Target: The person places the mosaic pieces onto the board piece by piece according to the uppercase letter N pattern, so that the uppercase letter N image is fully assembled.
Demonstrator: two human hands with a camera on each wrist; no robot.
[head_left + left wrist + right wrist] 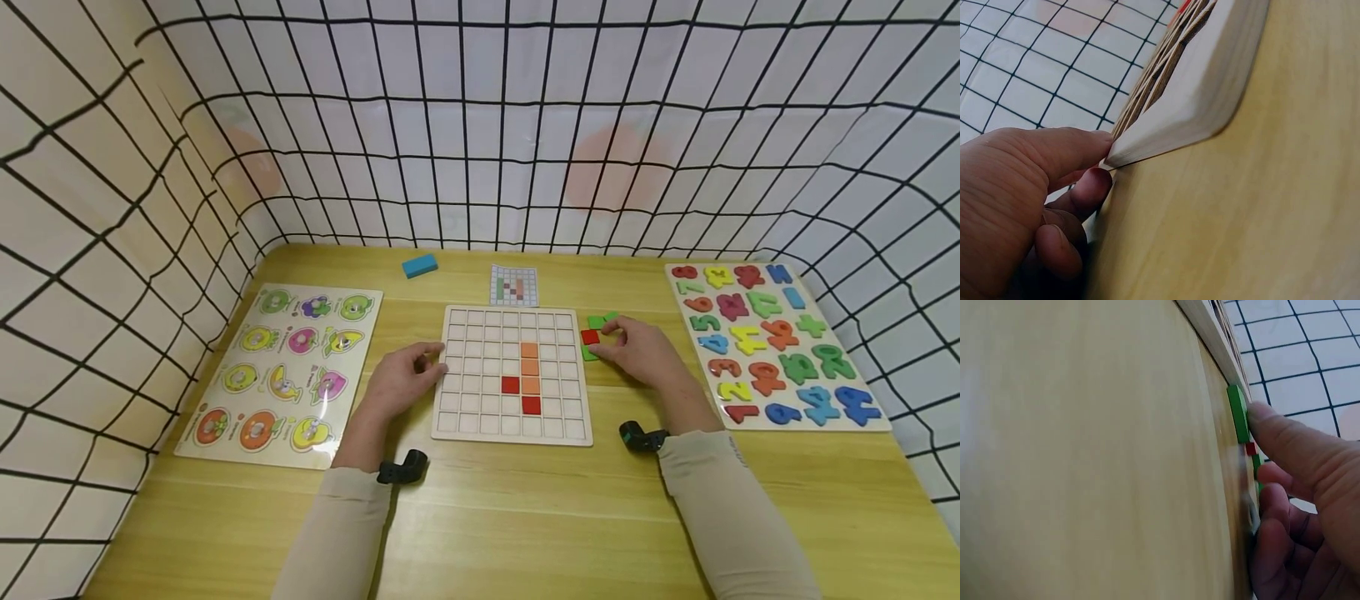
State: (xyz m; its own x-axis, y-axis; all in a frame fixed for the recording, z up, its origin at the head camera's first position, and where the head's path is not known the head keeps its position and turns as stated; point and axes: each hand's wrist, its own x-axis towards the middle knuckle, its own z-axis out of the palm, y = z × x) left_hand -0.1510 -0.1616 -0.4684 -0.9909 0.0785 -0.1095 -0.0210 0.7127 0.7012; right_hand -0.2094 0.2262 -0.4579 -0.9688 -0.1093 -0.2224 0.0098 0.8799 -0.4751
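Observation:
A square wooden grid board [510, 433] lies on the table between the hands, with orange tiles [529, 367] in a column and two red tiles [531, 405] in its cells. My left hand [405, 373] is at the board's left edge; in the left wrist view its thumb touches the board's side while other fingers are bent below. Just right of the board are several loose green tiles [589, 353] and a red tile [590, 337]. Over these reaches my right hand [637, 350], thumb tip at the near green tile [1238, 415], its fingers spread from the thumb.
Behind the board lies a small pattern card [514, 286], with a blue block [420, 266] to its left. A fruit puzzle board [279, 375] lies left, a number puzzle board [777, 346] right. Black wire mesh [465, 150] stands around the table's back and sides.

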